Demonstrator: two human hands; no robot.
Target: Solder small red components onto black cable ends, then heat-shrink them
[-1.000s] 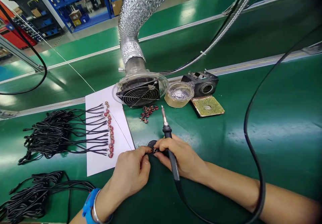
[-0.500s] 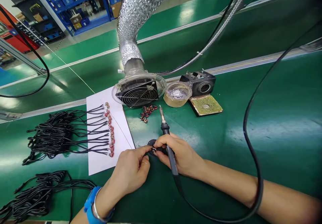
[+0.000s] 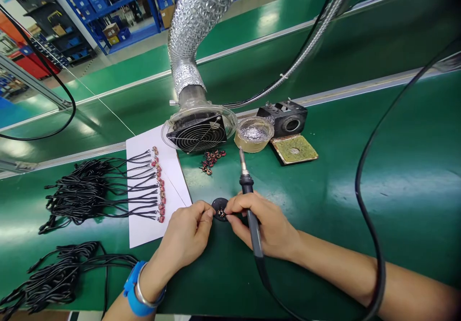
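My right hand has a soldering iron resting across it, the tip pointing away toward the round tub. Its thumb and index finger reach to a small component with copper-coloured leads, which lies on a black round disc. Closed in a pinch, my left hand is at the disc's left edge. A thin solder wire runs across the white sheet to that hand, and a short bit of it shows by the thumb.
Black cables with reddish components at their ends lie on a white sheet. More cables lie nearer. Behind stand a fume extractor, a tub, an iron stand with a sponge, and loose components.
Both hands have drawn slightly apart, uncovering more of the disc and the component. The soldering iron has shifted right with my right hand.
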